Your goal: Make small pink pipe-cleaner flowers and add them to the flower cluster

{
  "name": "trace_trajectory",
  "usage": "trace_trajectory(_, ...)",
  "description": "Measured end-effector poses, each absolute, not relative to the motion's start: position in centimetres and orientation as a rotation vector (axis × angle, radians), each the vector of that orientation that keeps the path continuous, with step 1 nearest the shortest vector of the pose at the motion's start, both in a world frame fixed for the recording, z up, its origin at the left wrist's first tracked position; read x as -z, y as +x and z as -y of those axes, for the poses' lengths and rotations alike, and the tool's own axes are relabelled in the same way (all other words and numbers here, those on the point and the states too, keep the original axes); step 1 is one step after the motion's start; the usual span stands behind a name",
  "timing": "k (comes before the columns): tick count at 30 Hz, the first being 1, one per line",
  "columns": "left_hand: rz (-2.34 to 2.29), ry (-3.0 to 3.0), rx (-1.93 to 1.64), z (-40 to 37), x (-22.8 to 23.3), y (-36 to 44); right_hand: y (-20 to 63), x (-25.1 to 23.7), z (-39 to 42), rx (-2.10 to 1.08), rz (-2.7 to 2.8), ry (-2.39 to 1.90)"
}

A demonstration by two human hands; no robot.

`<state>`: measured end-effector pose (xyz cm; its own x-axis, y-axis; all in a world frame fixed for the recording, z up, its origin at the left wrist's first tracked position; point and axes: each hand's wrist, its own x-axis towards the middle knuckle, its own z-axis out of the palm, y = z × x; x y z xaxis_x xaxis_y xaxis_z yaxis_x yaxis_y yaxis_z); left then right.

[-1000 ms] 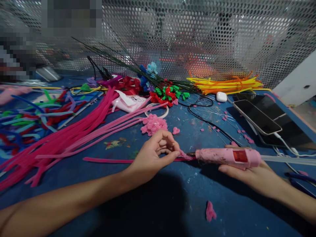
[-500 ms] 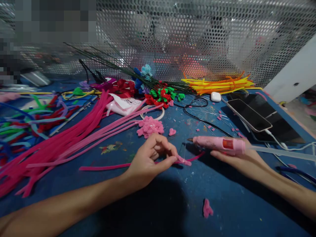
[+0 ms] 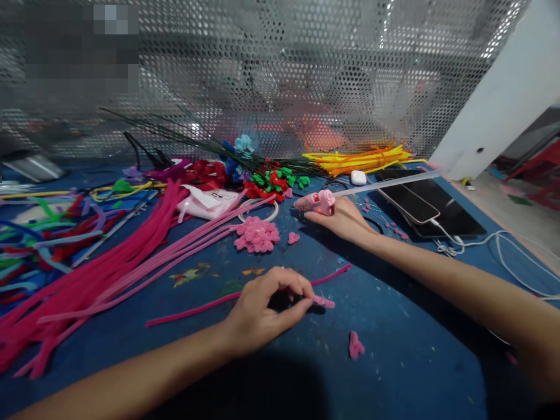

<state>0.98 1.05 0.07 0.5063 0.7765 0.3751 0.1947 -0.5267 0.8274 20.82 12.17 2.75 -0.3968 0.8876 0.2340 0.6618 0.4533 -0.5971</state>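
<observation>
Hands at a craft table, with places given relative to the pink flower cluster (image 3: 256, 234). The left hand (image 3: 262, 309), nearer the wearer than the cluster, is partly curled; its thumb and index fingertips pinch a small pink piece (image 3: 324, 301), which lies to the near right of the cluster. A magenta stem (image 3: 192, 312) passes behind the fingers, showing on both sides of them; whether they grip it cannot be told. The right hand (image 3: 345, 221), to the right of the cluster, is wrapped around a pink glue gun (image 3: 321, 202), its nozzle toward the cluster's side and its clear glue stick (image 3: 389, 184) reaching away rightward. Whether the gun touches the table cannot be told.

The left forearm (image 3: 153, 367) slants in from the near left of the cluster, wrist low, palm turned inward. The right forearm (image 3: 437, 274) reaches in from the near right, extended.

A pink heart (image 3: 293, 238) lies just right of the cluster; a second pink piece (image 3: 356, 345) lies well to its near right. Between that piece and the right forearm stretches blue tabletop (image 3: 415, 326). Beyond the cluster stands a perforated panel (image 3: 262, 58); the table's side edge runs far to its right, past a tablet (image 3: 464, 213).
</observation>
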Motion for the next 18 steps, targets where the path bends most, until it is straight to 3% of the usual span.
trace_trajectory(4,-0.810,1.956,-1.012,-0.5,0.1,1.0,25.3,-3.7,-10.8,-0.336,2.118,-1.277)
trace_trajectory(10,-0.984,1.791,-0.989,0.1,-0.1,1.7,32.7,-3.1,-7.4,-0.252,2.377,-1.386)
trace_trajectory(18,-1.056,1.557,-1.038,1.1,-0.7,2.6,32.8,-1.3,-5.0,-0.057,2.577,-1.330)
